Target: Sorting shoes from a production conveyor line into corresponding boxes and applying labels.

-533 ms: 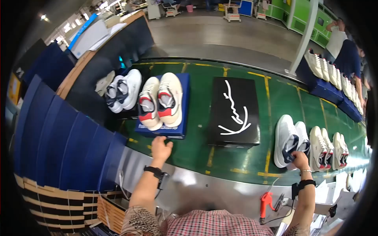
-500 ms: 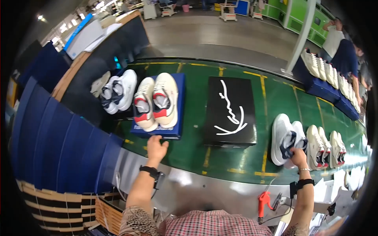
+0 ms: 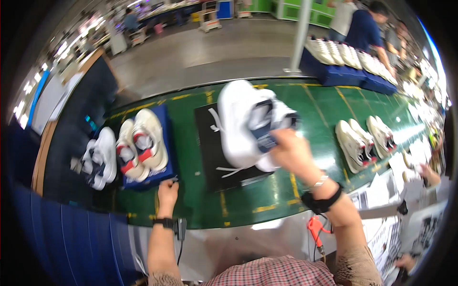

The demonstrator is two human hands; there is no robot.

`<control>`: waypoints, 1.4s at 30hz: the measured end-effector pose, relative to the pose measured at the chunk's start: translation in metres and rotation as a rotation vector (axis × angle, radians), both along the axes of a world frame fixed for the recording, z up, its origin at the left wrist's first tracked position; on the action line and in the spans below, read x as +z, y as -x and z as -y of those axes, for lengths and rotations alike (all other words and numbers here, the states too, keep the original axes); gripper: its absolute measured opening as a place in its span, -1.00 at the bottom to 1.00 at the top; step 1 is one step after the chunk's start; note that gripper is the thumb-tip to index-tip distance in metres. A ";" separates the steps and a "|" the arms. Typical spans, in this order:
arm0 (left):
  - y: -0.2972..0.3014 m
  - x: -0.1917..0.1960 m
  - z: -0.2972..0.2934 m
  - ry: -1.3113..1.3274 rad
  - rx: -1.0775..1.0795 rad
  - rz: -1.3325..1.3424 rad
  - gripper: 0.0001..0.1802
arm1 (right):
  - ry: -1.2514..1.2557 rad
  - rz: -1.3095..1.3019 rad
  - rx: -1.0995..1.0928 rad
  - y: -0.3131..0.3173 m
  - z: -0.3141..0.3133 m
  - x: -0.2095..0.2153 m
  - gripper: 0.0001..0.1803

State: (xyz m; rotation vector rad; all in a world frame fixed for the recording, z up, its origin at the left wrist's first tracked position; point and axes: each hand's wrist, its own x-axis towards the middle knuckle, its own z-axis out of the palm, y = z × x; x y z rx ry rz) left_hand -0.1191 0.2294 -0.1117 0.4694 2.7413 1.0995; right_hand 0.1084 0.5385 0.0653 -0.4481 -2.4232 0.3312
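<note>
Gripped at their navy heels by my right hand (image 3: pixel 291 150), a pair of white sneakers (image 3: pixel 236 126) hangs over the black shoebox (image 3: pixel 207 155), hiding much of its lid. The sneakers are blurred. My left hand (image 3: pixel 168 194) is closed at the front right corner of a blue shoebox (image 3: pixel 164 136); what its fingers hold, if anything, is hidden. On that blue box rests a pair of cream sneakers (image 3: pixel 149 143) with red and navy heels. To their left stands another white-and-navy pair of sneakers (image 3: pixel 101 159).
Cream sneakers (image 3: pixel 352 145) stand in pairs on the green belt (image 3: pixel 315 138) at right. Farther back, more shoes (image 3: pixel 341 55) line blue boxes near a person in navy (image 3: pixel 365 28). A red air gun (image 3: pixel 316 231) hangs at the near edge. Blue box parts (image 3: pixel 76 233) are stacked at left.
My right hand has lifted the white sneakers off the belt and carried them left over the black shoebox. My left hand's fingers have drawn closed by the blue box. The view has swung right.
</note>
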 end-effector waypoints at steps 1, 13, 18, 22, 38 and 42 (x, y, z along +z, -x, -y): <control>-0.016 -0.001 -0.014 0.006 -0.048 0.046 -0.71 | -0.023 0.127 0.062 0.008 0.004 -0.011 -0.69; -0.090 -0.055 0.071 -0.106 -0.113 0.468 -0.79 | -0.040 -0.085 0.112 0.001 0.082 -0.076 -0.64; -0.117 -0.016 0.009 -0.093 -0.485 0.338 -0.67 | 0.277 0.270 -0.063 -0.108 0.100 -0.145 -0.64; -0.129 -0.005 -0.043 -0.007 -0.610 0.213 -0.61 | 0.431 0.829 0.016 -0.172 0.139 -0.188 -0.52; -0.109 0.058 -0.055 0.210 -0.514 0.324 -0.41 | 0.464 0.684 0.204 -0.222 0.137 -0.223 -0.42; -0.105 0.125 0.028 0.177 -0.712 -0.324 -0.55 | 0.465 0.683 0.177 -0.222 0.141 -0.220 -0.40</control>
